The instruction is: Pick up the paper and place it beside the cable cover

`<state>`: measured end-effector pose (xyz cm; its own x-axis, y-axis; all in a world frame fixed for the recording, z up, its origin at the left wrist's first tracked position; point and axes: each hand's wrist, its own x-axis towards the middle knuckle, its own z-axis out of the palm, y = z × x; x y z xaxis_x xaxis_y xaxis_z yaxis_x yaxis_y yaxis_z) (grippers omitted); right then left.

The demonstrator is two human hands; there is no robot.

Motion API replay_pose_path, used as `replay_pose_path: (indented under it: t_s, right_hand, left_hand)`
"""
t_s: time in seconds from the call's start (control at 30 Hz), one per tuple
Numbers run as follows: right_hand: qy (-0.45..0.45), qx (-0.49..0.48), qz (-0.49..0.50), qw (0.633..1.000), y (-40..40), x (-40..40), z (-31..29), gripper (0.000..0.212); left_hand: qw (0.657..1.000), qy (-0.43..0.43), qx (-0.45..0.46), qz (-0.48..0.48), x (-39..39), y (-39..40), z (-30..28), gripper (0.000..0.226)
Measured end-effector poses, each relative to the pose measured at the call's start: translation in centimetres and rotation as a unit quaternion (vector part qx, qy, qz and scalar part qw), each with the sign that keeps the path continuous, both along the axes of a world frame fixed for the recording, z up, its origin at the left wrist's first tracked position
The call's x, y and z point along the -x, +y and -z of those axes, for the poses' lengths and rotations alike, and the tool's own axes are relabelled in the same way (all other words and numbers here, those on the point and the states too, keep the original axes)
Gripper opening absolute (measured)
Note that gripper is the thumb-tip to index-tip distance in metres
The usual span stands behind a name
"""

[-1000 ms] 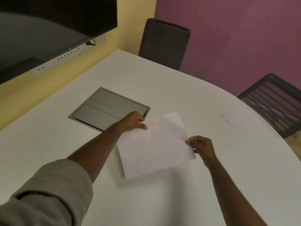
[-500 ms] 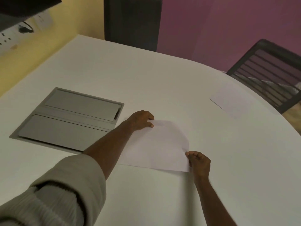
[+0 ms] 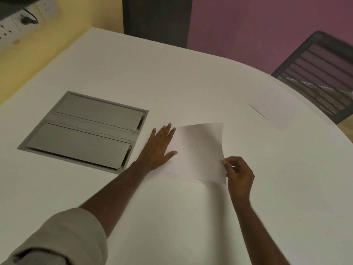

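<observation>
A white sheet of paper (image 3: 198, 150) lies near the middle of the white table (image 3: 172, 83), its right side curling up off the surface. My left hand (image 3: 159, 148) lies flat with straight fingers on the sheet's left edge, pressing it down. My right hand (image 3: 238, 172) pinches the sheet's lifted right edge between thumb and fingertips, near its lower right corner.
A grey hatch with two lids (image 3: 84, 129) is set into the table left of my left hand. A second white sheet (image 3: 275, 113) lies by the table's right rim. Two dark chairs (image 3: 156, 18) (image 3: 321, 73) stand behind the table. Wall sockets (image 3: 21, 22) sit at the upper left.
My left hand has opened from curled fingers to a flat palm on the sheet's left edge. My right hand has raised the right edge, so the sheet curls up. The view tilted downward.
</observation>
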<state>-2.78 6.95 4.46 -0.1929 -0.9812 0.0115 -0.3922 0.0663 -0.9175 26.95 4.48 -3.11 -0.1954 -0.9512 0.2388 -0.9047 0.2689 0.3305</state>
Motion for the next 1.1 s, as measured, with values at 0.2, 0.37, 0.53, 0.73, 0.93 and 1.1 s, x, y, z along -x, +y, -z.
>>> replay_pose_path:
  t_s: [0.2, 0.37, 0.53, 0.73, 0.93, 1.1]
  right_hand:
    - [-0.048, 0.069, -0.143, 0.986, 2.0, -2.1, -9.6, 0.012]
    - [-0.059, 0.033, -0.21, 0.975, 2.8, -4.6, -16.3, 0.005]
    - [0.031, -0.011, -0.263, 0.964, 2.9, -10.9, -17.3, 0.009]
    - [0.085, -0.033, -0.36, 0.928, 7.5, -23.2, -14.2, 0.008]
    - [0.098, -0.099, -0.429, 0.892, 14.8, -33.1, -7.2, 0.013]
    - [0.143, -0.129, -0.449, 0.872, 19.7, -36.5, -0.7, 0.013]
  left_hand:
    - [0.983, 0.179, -0.005, -0.047, -4.3, 1.7, -11.2, 0.101]
    - [0.948, 0.293, -0.092, -0.08, -10.4, 8.5, -17.1, 0.091]
    - [0.933, 0.31, -0.109, -0.144, -15.9, 18.7, -18.2, 0.093]
    - [0.89, 0.317, -0.141, -0.297, -21.2, 32.7, -15.6, 0.095]
    - [0.826, 0.302, -0.172, -0.444, -24.1, 45.3, -11.3, 0.094]
    - [0.8, 0.243, -0.188, -0.516, -25.0, 52.1, -7.3, 0.083]
